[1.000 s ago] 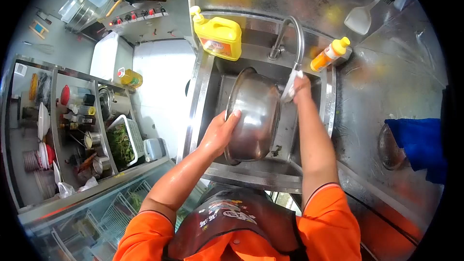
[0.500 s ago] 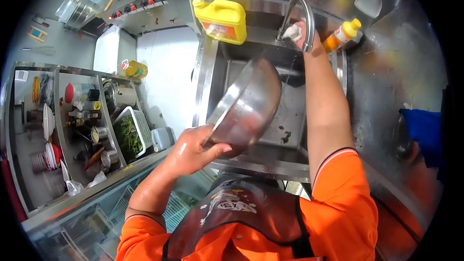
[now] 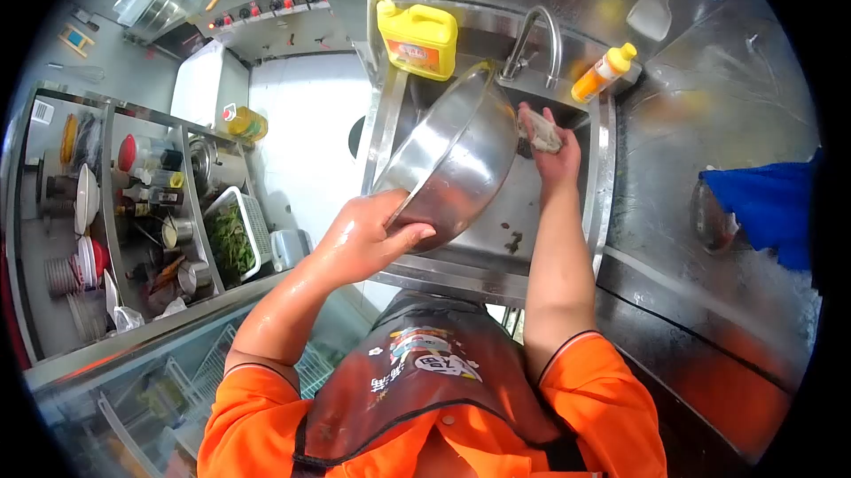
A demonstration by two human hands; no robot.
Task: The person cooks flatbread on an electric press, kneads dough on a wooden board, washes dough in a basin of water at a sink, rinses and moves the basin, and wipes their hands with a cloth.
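Note:
My left hand (image 3: 368, 234) grips the rim of a large stainless steel bowl (image 3: 465, 168), thumb on the outer side. The bowl is tilted on its side over the metal sink (image 3: 541, 243), its opening facing left. To the right of the bowl, my right hand (image 3: 560, 163) holds a crumpled, off-white cloth (image 3: 542, 132) against its palm and fingers. This hand is over the sink, below the curved faucet (image 3: 556, 44) and apart from the bowl. Some dark scraps (image 3: 513, 241) lie on the sink bottom.
A yellow pump jug (image 3: 421, 39) stands at the sink's back left corner, an orange bottle (image 3: 605, 72) at its back right. A blue cloth (image 3: 767, 203) lies on the right counter. Leftward are shelves with dishes, a white basket (image 3: 254, 230) of greens and an oil bottle (image 3: 245, 123).
My right hand has come down from behind the faucet to beside the bowl, with the cloth in it. The bowl has shifted slightly upward in view, still in my left hand.

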